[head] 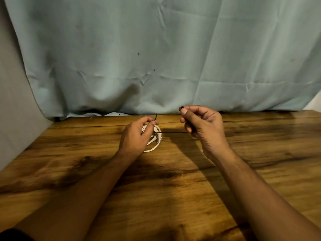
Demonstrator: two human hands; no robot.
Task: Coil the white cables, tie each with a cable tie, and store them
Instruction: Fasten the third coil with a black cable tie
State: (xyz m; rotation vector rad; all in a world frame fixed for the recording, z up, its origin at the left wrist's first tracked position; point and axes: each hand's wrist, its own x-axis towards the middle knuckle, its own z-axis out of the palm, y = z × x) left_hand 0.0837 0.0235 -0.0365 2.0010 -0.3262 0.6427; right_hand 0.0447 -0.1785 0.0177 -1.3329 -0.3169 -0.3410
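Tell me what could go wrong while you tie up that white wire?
The white cable coil is kept together only by the left hand. If that grip loosens, the loops may spring apart over the table. The black cable tie is thin and pinched by that same hand. What looks like its other end is in the right hand, apart from the coil. It could slip free before it is closed.

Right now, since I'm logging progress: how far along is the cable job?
Done: one white cable is coiled. In hand: the left hand holds it with a black cable tie poking up; the right hand pinches a small black piece. Left: cinching the tie and storing.
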